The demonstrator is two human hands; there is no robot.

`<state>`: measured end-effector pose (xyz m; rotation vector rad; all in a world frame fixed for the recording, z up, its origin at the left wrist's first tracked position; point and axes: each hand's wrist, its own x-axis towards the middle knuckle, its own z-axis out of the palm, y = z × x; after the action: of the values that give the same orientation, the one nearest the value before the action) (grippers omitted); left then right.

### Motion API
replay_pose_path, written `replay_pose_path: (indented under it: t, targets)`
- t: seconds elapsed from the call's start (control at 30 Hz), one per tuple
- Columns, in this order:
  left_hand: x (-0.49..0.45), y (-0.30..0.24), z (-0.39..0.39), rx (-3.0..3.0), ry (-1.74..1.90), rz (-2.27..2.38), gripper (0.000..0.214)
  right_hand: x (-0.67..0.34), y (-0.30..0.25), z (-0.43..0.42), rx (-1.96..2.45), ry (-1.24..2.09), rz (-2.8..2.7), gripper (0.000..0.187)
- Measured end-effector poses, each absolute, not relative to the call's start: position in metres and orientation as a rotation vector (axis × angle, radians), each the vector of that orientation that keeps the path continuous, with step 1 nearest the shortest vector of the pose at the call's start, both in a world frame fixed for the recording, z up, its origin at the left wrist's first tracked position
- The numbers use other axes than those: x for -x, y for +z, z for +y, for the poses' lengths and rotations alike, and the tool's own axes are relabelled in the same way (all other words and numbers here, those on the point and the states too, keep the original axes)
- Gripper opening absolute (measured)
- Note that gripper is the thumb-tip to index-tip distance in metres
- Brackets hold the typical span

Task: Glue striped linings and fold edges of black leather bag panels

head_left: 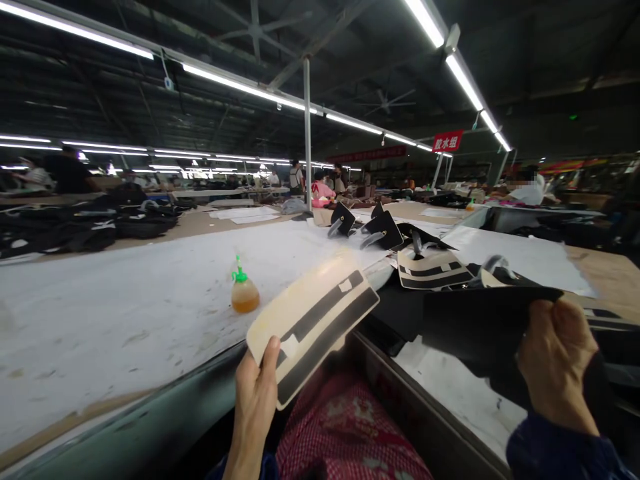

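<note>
My left hand (257, 393) grips a cream panel with black strips (320, 313) by its near left corner, thumb on top. Two small white patches sit on one strip, and the panel is tilted above my lap. On the right, my right hand (557, 360) is closed round the edge of a black sheet (470, 327), which looks like leather or fabric. Just behind that sheet lies another cream panel with black strips (434, 270). Black pieces with grey curved handles (383, 230) lie further back on the table.
A squeeze bottle with a green top (245, 293) and amber liquid stands on the white-covered table (125, 307). Dark pieces are heaped (85, 223) at the far left. A metal post (307, 133) rises behind the table. Other people are in the background.
</note>
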<state>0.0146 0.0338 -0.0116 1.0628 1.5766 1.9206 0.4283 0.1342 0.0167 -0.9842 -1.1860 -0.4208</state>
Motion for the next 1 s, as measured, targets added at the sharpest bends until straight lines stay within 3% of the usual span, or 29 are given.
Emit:
replay_pose_path:
  t: [0.1,0.33,0.57,0.8,1.0]
  targets:
    - [-0.027,-0.009,0.020,-1.227,1.743,1.519,0.043,-0.388,0.037,0.097,0.943,-0.461,-1.451,0.017]
    - [-0.064,-0.012,0.006,-1.310,1.491,1.191,0.034,-0.276,0.028,0.039,0.663,-0.231,-2.118,0.020]
    - [-0.071,-0.007,-0.005,-1.239,1.486,1.189,0.042,-0.271,0.022,0.030,0.699,-0.472,-2.090,0.017]
    - [-0.075,-0.001,-0.010,-1.253,1.446,1.168,0.032,-0.285,0.059,0.010,0.584,-0.294,-2.111,0.010]
    - [-0.078,0.010,-0.023,-1.282,1.425,0.913,0.033,-0.259,0.055,0.017,0.470,-0.280,-2.223,0.035]
